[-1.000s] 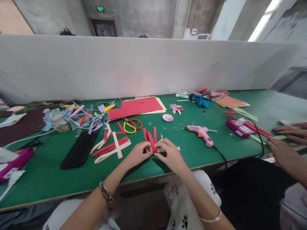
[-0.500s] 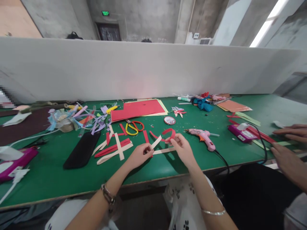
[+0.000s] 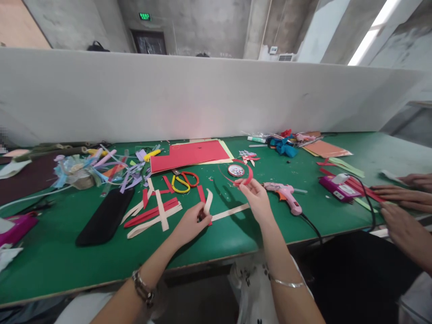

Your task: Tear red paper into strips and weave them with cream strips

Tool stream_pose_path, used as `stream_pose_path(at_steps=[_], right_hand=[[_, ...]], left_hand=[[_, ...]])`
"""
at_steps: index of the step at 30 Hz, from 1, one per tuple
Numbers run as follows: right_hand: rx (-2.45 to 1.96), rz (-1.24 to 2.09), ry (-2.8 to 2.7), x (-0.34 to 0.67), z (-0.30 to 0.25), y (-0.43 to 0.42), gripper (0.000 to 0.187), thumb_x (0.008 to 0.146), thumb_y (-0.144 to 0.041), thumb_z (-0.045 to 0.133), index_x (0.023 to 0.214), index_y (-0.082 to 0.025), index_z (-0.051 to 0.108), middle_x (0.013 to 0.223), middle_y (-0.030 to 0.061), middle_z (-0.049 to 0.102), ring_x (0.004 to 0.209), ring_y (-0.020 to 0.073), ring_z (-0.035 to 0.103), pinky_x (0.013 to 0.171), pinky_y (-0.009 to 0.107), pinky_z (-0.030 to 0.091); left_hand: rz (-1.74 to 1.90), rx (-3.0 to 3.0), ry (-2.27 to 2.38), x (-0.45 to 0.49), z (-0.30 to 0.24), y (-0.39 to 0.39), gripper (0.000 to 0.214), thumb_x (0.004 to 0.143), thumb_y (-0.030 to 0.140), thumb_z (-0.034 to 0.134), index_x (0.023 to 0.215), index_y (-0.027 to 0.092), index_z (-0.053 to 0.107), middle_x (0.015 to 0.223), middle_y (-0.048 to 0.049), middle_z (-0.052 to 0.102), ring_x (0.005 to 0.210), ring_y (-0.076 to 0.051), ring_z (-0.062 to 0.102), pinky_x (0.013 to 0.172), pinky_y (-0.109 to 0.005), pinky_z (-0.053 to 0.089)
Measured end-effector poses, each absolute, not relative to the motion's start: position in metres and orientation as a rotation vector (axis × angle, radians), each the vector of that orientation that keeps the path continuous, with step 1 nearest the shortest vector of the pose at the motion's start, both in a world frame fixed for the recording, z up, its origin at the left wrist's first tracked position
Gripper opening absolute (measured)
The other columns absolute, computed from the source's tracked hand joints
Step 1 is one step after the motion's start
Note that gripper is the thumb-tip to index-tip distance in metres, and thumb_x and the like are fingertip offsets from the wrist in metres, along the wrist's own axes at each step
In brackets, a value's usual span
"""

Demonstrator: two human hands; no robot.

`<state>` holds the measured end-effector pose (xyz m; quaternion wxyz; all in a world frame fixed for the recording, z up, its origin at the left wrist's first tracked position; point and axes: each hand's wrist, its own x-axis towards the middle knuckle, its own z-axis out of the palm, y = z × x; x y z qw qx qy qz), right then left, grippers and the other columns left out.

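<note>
My left hand pinches a cream paper strip, whose free end curls upward. A red paper strip, bent into a loop, is pinched in my right hand above the table. Under and between my hands lies another cream strip, flat on the green surface. A red strip lies just behind my left fingers. To the left are crossed red and cream strips. The pink glue gun rests right of my right hand. Behind my hands sits a round dish of small beads.
Yellow-and-red-handled scissors lie near red card sheets. A black case and a pile of coloured strips are at left. Right, a purple power strip lies near another person's hands. A white partition stands behind.
My right hand has lifted the red loop up and away from my left hand. My left hand has shifted slightly left and down, and its cream strip now points more upright.
</note>
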<state>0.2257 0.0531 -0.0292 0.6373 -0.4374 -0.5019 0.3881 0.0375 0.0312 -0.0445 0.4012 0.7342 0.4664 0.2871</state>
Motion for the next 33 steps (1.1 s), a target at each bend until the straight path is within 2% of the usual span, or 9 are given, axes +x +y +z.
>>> stream_pose_path(at_steps=[6,14,24,27,30,33], right_hand=[[-1.021,0.903,-1.124,0.226,-0.034,0.042,0.023,0.061,-0.040,0.064,0.066,-0.020,0.052,0.077,0.0031,0.062,0.077,0.0169,0.059,0.078,0.034,0.045],[-1.050,0.893,-1.159,0.229,-0.033,0.036,0.022,0.061,-0.036,0.065,0.063,-0.019,0.050,0.074,0.0015,0.059,0.078,0.0147,0.056,0.076,0.029,0.045],[-1.226,0.713,-1.228,0.234,-0.031,0.029,0.017,0.063,-0.034,0.058,0.061,-0.018,0.051,0.071,0.0019,0.056,0.071,0.0147,0.054,0.068,0.027,0.044],[-1.345,0.718,-1.322,0.236,-0.027,0.025,0.023,0.068,-0.039,0.051,0.060,-0.018,0.053,0.066,0.0020,0.055,0.065,0.0147,0.052,0.061,0.026,0.042],[-1.429,0.735,-1.406,0.239,-0.027,0.023,0.035,0.076,-0.044,0.039,0.054,-0.019,0.049,0.056,0.0012,0.051,0.061,0.0145,0.050,0.055,0.025,0.039],[-1.513,0.732,-1.554,0.242,-0.030,0.023,0.036,0.078,-0.044,0.037,0.053,-0.019,0.046,0.057,0.0006,0.050,0.060,0.0138,0.048,0.054,0.024,0.037]], left_hand=[[0.747,1.871,1.184,0.036,-0.045,0.029,0.009,0.074,0.026,0.042,0.068,0.019,0.041,0.059,0.0038,0.046,0.054,-0.011,0.040,0.051,-0.022,0.032],[0.760,1.940,1.237,0.033,-0.038,0.026,0.015,0.072,0.028,0.042,0.060,0.019,0.041,0.067,0.0016,0.042,0.057,-0.011,0.043,0.053,-0.023,0.038],[0.770,1.678,1.174,0.027,-0.042,0.026,0.011,0.072,0.030,0.045,0.068,0.020,0.044,0.067,0.0011,0.054,0.065,-0.015,0.056,0.060,-0.026,0.045],[0.752,1.692,1.175,0.027,-0.041,0.026,0.011,0.072,0.030,0.046,0.068,0.019,0.045,0.069,0.0006,0.056,0.067,-0.015,0.057,0.060,-0.026,0.045],[0.745,1.704,1.169,0.028,-0.041,0.026,0.011,0.072,0.030,0.046,0.068,0.019,0.046,0.070,0.0009,0.055,0.068,-0.015,0.057,0.061,-0.026,0.044],[0.730,1.706,1.151,0.028,-0.042,0.026,0.011,0.073,0.029,0.046,0.069,0.019,0.046,0.072,0.0009,0.055,0.070,-0.014,0.057,0.063,-0.026,0.044]])
